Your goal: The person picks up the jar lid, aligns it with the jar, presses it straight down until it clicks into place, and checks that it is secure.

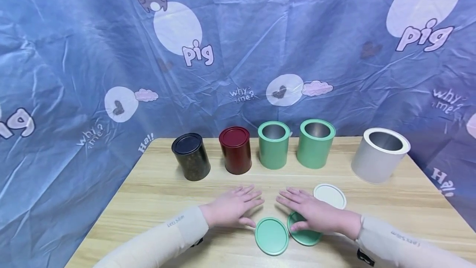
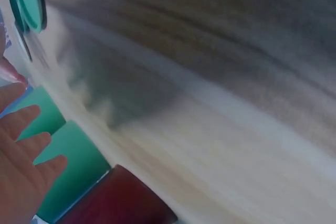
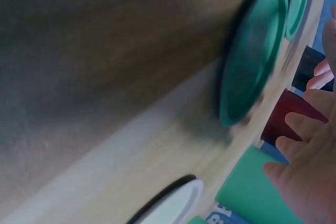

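My left hand [image 1: 234, 206] is spread palm down over the table, its thumb tip close to a light green lid [image 1: 272, 236]. Fingers straight, my right hand [image 1: 316, 212] hovers palm down, partly covering a darker green lid [image 1: 306, 237] and overlapping the edge of a white lid [image 1: 330, 196] in the head view. Neither hand holds anything. In the right wrist view a gap shows between that hand and the green lid [image 3: 256, 56]. Behind the hands stand two green cans [image 1: 274, 152] [image 1: 315, 150] and a white can [image 1: 377, 162], all without lids.
A dark brown can [image 1: 193, 162] with a black lid and a dark red can [image 1: 236, 156] with its lid on stand at the back left. The wooden table [image 1: 148, 202] ends at a blue printed curtain [image 1: 238, 53] just behind the row of cans.
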`<state>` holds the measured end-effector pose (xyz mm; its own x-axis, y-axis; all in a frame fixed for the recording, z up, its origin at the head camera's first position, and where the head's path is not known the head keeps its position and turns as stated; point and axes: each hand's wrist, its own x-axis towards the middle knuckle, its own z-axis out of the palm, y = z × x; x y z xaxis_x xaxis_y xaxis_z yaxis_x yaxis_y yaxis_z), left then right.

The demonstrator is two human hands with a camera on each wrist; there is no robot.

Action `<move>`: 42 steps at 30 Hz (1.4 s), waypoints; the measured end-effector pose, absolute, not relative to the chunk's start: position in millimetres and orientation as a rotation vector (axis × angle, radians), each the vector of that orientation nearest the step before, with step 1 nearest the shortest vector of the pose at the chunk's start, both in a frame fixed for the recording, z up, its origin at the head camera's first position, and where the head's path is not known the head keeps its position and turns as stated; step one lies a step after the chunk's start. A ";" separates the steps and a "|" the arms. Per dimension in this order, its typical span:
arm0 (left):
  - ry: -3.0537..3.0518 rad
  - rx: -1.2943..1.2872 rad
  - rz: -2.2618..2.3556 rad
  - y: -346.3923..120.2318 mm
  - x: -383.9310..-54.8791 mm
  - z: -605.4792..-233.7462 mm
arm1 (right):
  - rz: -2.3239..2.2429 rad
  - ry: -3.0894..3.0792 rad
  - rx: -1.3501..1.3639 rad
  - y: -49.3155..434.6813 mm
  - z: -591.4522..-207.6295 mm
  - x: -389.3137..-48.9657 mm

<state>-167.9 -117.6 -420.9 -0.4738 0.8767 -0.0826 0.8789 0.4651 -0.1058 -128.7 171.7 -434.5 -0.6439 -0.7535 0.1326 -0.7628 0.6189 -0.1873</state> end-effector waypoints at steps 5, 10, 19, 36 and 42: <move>2.662 1.645 -0.228 -116.7 -164.5 -426.1 | 0.342 -2.767 1.339 169.1 -441.7 -126.9; 2.617 1.650 -0.191 -117.5 -161.1 -430.3 | 0.362 -2.738 1.409 168.1 -445.6 -123.3; 2.593 1.629 -0.145 -117.3 -152.3 -435.9 | 0.356 -2.745 1.431 164.7 -452.6 -116.4; 2.570 1.634 -0.203 -115.7 -139.1 -445.2 | 0.359 -2.764 1.407 161.2 -457.4 -109.0; 2.589 1.635 -0.212 -114.5 -139.7 -448.0 | 0.384 -2.782 1.395 159.9 -456.9 -109.3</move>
<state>-139.7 -114.5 -448.0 -0.4309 0.8923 -0.1345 0.9023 0.4240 -0.0781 -109.3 159.9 -456.9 -0.6040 -0.7888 0.1138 -0.7902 0.5741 -0.2147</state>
